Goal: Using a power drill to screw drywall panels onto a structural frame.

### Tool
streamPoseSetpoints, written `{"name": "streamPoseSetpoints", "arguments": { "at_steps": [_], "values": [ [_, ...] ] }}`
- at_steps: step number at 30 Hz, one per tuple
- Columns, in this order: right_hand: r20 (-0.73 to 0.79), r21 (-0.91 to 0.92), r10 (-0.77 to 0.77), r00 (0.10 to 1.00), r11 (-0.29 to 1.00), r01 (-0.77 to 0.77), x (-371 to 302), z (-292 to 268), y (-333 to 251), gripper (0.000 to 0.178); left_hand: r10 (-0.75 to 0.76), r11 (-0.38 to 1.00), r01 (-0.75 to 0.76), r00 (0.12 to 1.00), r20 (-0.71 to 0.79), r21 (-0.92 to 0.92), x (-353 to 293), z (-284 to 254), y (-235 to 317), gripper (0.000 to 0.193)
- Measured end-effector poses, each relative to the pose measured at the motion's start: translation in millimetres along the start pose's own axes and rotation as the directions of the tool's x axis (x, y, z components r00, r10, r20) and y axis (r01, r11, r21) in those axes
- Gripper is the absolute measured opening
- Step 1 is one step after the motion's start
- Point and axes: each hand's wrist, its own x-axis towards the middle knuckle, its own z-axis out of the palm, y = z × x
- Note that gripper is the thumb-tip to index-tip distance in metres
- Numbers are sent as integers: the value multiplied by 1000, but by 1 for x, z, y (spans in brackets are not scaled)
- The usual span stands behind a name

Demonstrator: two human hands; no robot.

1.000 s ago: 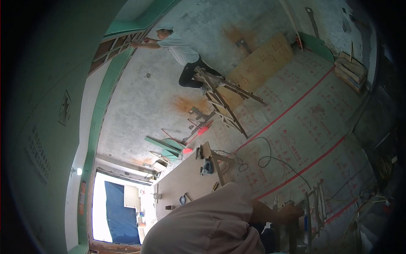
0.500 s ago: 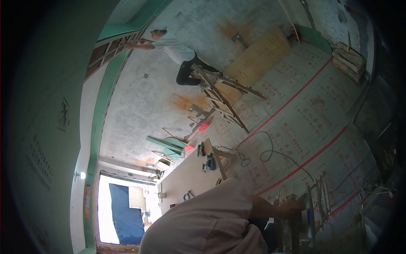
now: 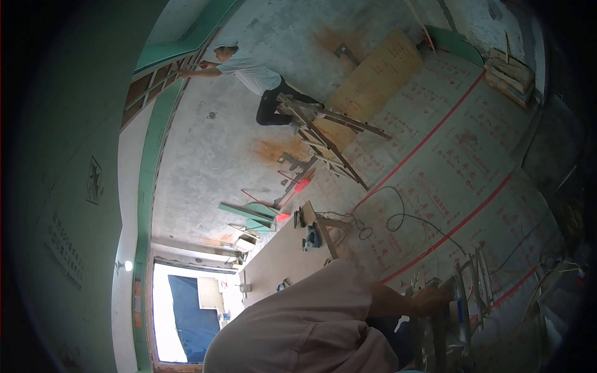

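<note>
From the lower edge my left arm, in a dusty pink sleeve [image 3: 298, 311], bends over to the right. My left hand [image 3: 433, 299] is curled at the top of a wooden frame [image 3: 439, 342] that looks like a stepladder. Its fingers are closed in dim light among pale and grey pieces, and what they hold cannot be made out. A small blue item [image 3: 461, 311] shows beside the hand. Dark trousers [image 3: 398, 336] show below the forearm. My right hand is out of view.
Across the room a person [image 3: 252, 71] on a wooden stepladder [image 3: 326, 140] reaches toward a slatted ceiling frame [image 3: 152, 90]. A worktable [image 3: 273, 258] carries a power tool [image 3: 311, 237]. Cables [image 3: 404, 217] trail over the printed floor covering [image 3: 454, 143]. Green board [image 3: 56, 205] fills the left.
The whole view has shifted slightly, with the window and worktable now a little further right. My left hand stays at the frame's top. The other person still reaches up.
</note>
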Motion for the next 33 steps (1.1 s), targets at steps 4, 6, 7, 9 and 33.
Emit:
{"name": "streamPoseSetpoints", "arguments": {
  "at_steps": [4, 6, 7, 9, 33],
  "values": [
    [22, -19, 18, 1000, 1000, -17, 1, -11, 7, 36, -3, 999, 2, 1000, 3, 32, 2, -1, -1, 27],
    [31, -27, 25, 999, 999, -24, 2, -15, 9, 36, -19, 999, 18, 1000, 18, 37, 1, 1, -2, 27],
    [35, -30, 26, 999, 999, -25, 4, -28, 7, 36, -5, 999, 5, 1000, -8, 54, 1, 5, -5, 27],
    [20, -10, 15, 1000, 1000, -14, 5, -14, 12, 36, 10, 998, -8, 999, -33, 69, 1, 7, -6, 28],
    [-397, 404, -131, 909, 864, 301, 10, 24, 24, 38, -12, 999, 12, 1000, 13, 31, -1, -5, 2, 21]
  ]
}}
